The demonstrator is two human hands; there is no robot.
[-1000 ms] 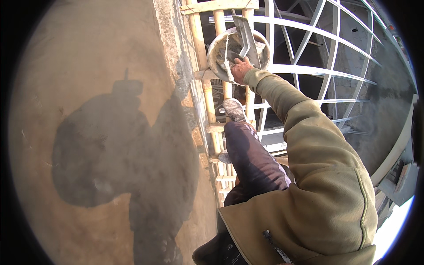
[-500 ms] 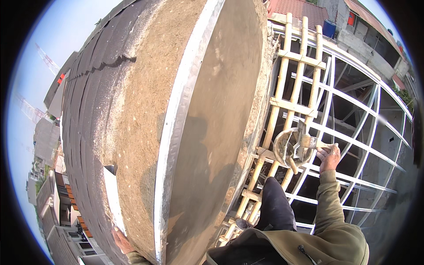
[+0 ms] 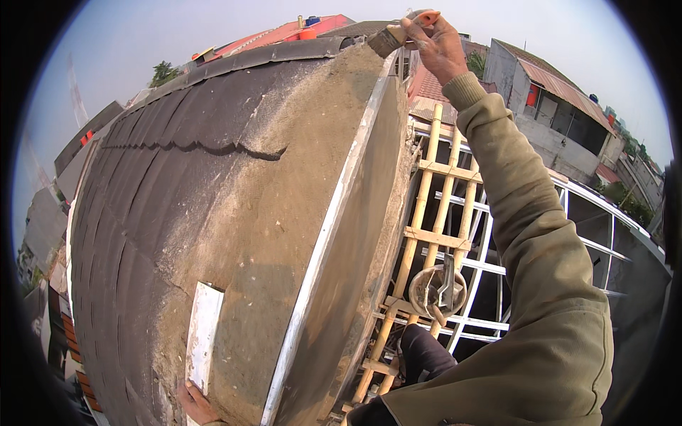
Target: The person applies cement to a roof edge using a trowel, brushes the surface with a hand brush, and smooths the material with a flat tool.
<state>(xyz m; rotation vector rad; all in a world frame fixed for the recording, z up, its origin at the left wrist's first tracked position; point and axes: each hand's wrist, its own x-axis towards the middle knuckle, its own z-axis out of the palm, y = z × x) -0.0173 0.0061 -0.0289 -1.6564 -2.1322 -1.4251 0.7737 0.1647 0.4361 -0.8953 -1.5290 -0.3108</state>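
Note:
My right hand [image 3: 442,48] is raised at the top, closed round the orange-tipped handle of a wide paintbrush [image 3: 387,41]. The brush's bristles are at the far upper end of a sand-coloured mortar band [image 3: 284,192], beside its white edge strip [image 3: 330,220]. At the lower left, my left hand [image 3: 197,405] lies across the lower part of a white board [image 3: 204,334], its fingers looking stretched out. That board rests on the mortar. A bucket [image 3: 416,304] with a grey metal tool [image 3: 447,280] in it stands on the bamboo frame to the right.
Dark roof tiles [image 3: 156,192] slope away on the left. A smooth grey plastered face [image 3: 355,234] drops down right of the edge strip. The bamboo frame [image 3: 421,195] stands over white metal trusses [image 3: 483,266] with dark gaps between. My dark-clothed leg [image 3: 426,351] is beside the bucket.
My right hand has moved the paintbrush from above the bucket up to the far end of the mortar band. My view has tilted up. The left hand stays by the white board.

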